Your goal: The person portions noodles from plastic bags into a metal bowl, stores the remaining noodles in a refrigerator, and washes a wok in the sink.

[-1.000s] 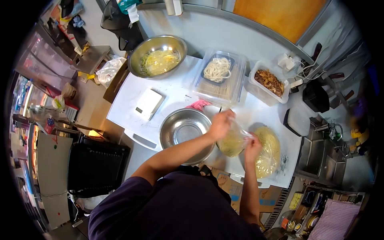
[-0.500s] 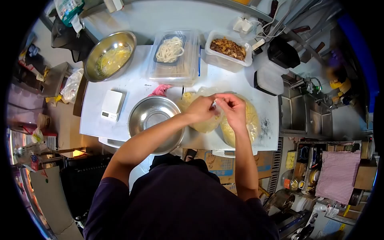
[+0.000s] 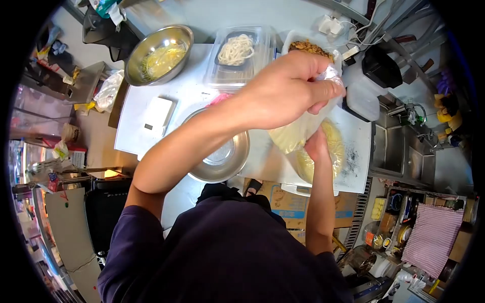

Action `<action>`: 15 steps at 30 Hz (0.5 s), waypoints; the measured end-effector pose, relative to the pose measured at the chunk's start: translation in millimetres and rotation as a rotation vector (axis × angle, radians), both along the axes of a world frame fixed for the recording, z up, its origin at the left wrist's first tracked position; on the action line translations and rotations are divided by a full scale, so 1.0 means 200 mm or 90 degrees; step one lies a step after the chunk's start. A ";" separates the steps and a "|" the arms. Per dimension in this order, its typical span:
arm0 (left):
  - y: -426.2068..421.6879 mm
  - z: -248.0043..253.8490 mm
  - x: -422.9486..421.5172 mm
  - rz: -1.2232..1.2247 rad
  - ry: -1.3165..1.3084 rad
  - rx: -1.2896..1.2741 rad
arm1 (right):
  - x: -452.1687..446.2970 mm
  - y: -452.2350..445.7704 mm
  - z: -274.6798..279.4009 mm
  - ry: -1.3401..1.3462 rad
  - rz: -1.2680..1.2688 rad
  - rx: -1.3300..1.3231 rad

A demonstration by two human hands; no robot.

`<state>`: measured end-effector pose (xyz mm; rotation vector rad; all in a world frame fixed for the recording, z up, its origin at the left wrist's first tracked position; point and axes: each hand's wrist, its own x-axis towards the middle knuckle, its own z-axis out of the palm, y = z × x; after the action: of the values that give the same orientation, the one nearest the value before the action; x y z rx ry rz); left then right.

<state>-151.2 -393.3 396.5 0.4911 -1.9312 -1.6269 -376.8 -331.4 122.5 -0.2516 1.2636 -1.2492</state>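
Note:
My left hand (image 3: 285, 91) is raised high over the table, its fingers pinched round the gathered top of a clear plastic bag (image 3: 295, 131) with pale yellow contents. Lower down, my right hand (image 3: 317, 144) touches the bag's lower right side; its fingers are partly hidden behind the bag. A larger bag of yellow noodles (image 3: 332, 146) lies on the table just beyond my right hand. Under my left forearm stands a steel bowl (image 3: 237, 156), partly covered by the arm. Some pink cloth (image 3: 221, 98) shows beside that forearm.
A white scale (image 3: 159, 115) and a steel bowl with bagged yellow food (image 3: 132, 68) are at the left. Behind sit a clear-lidded box with white noodles (image 3: 236, 50) and a tub of brown food (image 3: 309, 48). A sink (image 3: 389, 151) adjoins the right.
My left hand has risen with the bag's top, and the bag now hangs stretched below it. My right hand has moved from the bag's neck down to its side. The camera view has shifted.

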 end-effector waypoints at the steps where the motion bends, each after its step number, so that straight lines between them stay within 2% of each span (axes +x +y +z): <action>1: 0.00 0.04 0.06 -0.016 0.010 -0.006 | 0.08 -0.01 0.03 -0.131 0.020 -0.080; 2: 0.01 0.06 0.12 -0.007 0.011 -0.007 | 0.15 -0.03 0.04 -0.261 0.044 -0.160; 3: 0.01 0.07 0.18 -0.001 0.020 -0.023 | 0.24 -0.05 -0.04 -0.379 -0.005 -0.197; 4: 0.02 0.08 0.25 0.007 0.029 -0.038 | 0.30 -0.04 -0.11 -0.380 0.009 -0.193; 5: 0.03 0.08 0.34 0.067 0.102 0.023 | 0.40 -0.02 -0.09 -0.373 -0.012 -0.209; 7: -0.01 0.03 0.67 0.085 0.061 0.039 | 0.54 0.01 -0.04 -0.370 -0.025 -0.225; 8: 0.02 0.00 0.83 0.121 0.039 0.072 | 0.59 0.03 0.00 -0.293 -0.018 -0.161; 9: 0.03 -0.05 1.00 0.116 -0.021 0.035 | 0.64 0.04 0.05 -0.214 -0.011 -0.101; 10: 0.05 -0.10 1.18 0.110 -0.080 -0.004 | 0.67 0.04 0.11 -0.213 -0.005 -0.102; 11: 0.09 -0.25 1.29 0.158 -0.003 0.030 | 0.71 0.05 0.18 -0.103 0.016 -0.085; 12: 0.12 -0.34 1.38 0.209 -0.072 0.025 | 0.75 0.06 0.23 0.008 0.035 -0.068; 13: 0.15 -0.44 1.46 0.252 -0.197 0.064 | 0.78 0.04 0.26 0.025 0.086 -0.211; 14: 0.16 -0.59 1.50 0.263 -0.242 0.148 | 0.83 0.02 0.27 0.029 0.091 -0.208; 15: 0.18 -0.87 1.55 0.243 -0.169 0.204 | 0.89 0.00 0.29 0.198 0.140 -0.277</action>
<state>159.8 -357.8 223.5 1.1798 -1.6206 -1.6796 -199.2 -330.7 180.3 -0.9044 1.1710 -1.3142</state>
